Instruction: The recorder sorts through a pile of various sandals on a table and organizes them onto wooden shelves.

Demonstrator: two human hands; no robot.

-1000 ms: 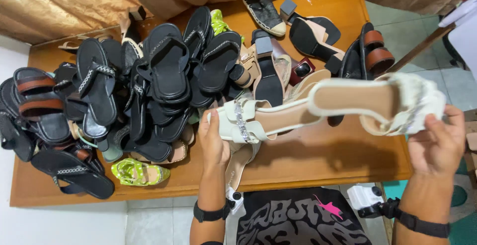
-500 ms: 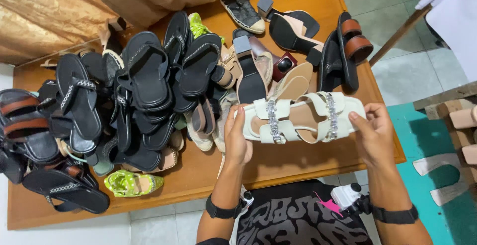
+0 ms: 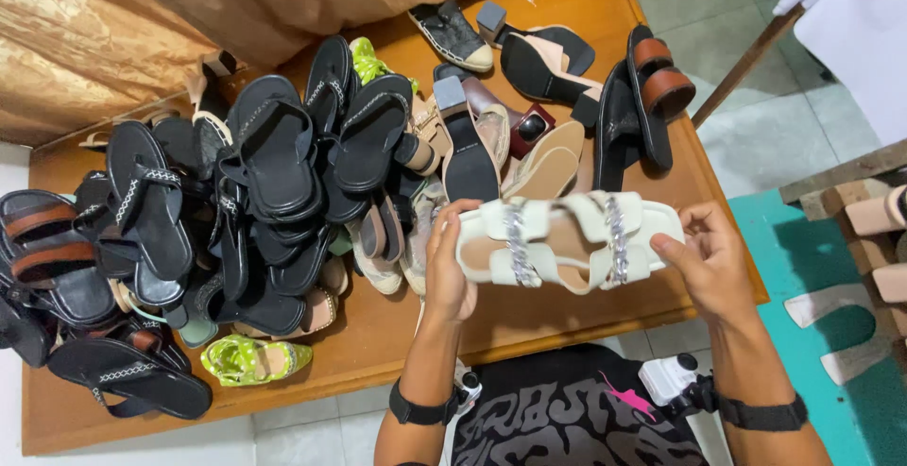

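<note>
Since the earlier frames the pair of white sandals [image 3: 567, 244] has been turned and drawn in — before, one long sandal stretched across the right of the frame, and now both lie side by side, soles pressed together flat, held level at centre right above the near edge of the wooden table [image 3: 576, 320]. The left hand [image 3: 446, 263] grips the heel end, thumb curled over the top and fingers wrapped beneath, out of sight. The right hand [image 3: 710, 263] pinches the toe end, thumb on the upper face, fingers folded under the sole. Each sandal carries two broad white straps with a glittering silver chain trim.

Across the left half of the frame sits a heap of black sandals [image 3: 255, 183], some with brown straps. A lime-green sandal [image 3: 253, 359] lies at lower left, near the table's front edge. At upper right rest a black and brown slide [image 3: 652, 88] and a block-heeled pink mule [image 3: 539, 50] — well apart from the hands.
</note>
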